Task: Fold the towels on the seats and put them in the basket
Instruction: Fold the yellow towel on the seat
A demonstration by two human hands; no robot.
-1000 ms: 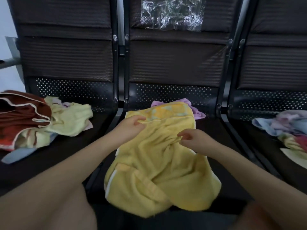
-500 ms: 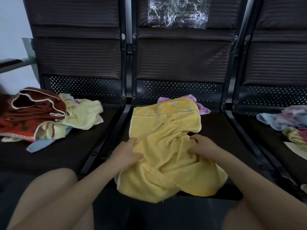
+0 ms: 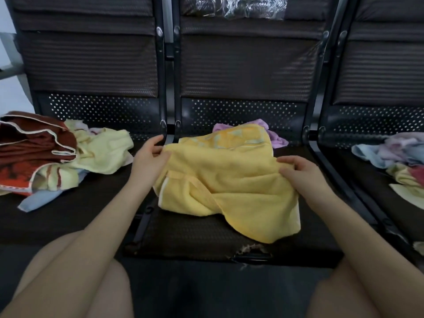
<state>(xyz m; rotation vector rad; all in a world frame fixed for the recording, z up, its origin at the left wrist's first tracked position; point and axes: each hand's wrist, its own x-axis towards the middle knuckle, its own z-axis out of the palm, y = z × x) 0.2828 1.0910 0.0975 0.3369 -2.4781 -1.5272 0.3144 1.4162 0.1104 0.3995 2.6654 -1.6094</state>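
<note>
Yellow towel (image 3: 229, 180) rumpled on mid seat (image 3: 195, 235), partly over pink cloth (image 3: 270, 134). L hand (image 3: 149, 160) grip pinching towel's left edge; R hand (image 3: 300, 173) grip clutching right edge. Other towels heaped on left seat (image 3: 57, 154) & right seat (image 3: 399, 157).

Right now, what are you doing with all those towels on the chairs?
A person is working on the yellow towel on the middle seat. The left hand and right hand each grip one side of it, and it is crumpled, not folded yet. A pink towel lies behind it. More unfolded towels sit in a left pile and a right pile. No basket is in view.
</note>
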